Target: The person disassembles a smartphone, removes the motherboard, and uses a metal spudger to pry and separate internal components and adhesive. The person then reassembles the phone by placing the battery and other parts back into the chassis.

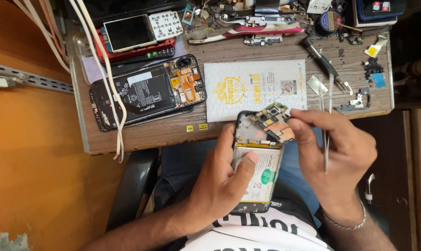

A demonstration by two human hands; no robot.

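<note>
my left hand point(219, 183) grips the opened phone point(259, 160), right hand point(340, 148) pinching its circuit board point(274, 122) plus tweezers point(328, 125)

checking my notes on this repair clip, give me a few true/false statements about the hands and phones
1. The left hand holds an opened phone with its thumb on the battery. True.
2. The right hand is empty. False: it holds tweezers and touches the circuit board.
3. A second opened phone lies on the wooden table. True.
4. The held phone rests flat on the table. False: it is held over the person's lap.
5. A white padded envelope lies on the table. True.
</note>
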